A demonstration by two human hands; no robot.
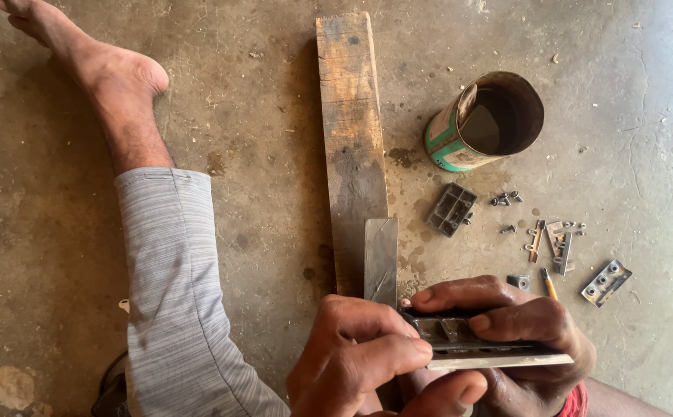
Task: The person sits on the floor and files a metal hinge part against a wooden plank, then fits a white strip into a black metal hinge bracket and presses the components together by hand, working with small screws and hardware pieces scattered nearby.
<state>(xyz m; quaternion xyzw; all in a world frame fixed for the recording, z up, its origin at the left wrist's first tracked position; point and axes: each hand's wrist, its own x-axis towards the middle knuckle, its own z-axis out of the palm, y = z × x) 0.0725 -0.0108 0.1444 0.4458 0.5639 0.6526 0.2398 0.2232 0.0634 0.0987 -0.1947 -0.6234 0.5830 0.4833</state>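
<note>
Our left hand (356, 359) and right hand (510, 340) sit close together, both clamped on a grey metal block (468, 340) w/ recesses, held at the near end of the wooden plank (350, 131); left thumb presses its near edge, right fingers wrap over the top; a flat metal strip (380, 259) lies on the plank just above the hands; right of the plank stands a rusty open tin can (487, 122); below the can, a small ribbed metal part (451, 208), screws (505, 199) and bits; farther right a plate w/ holes (606, 281); left of the plank, our trousered leg (170, 286) & bare foot (89, 58).
</note>
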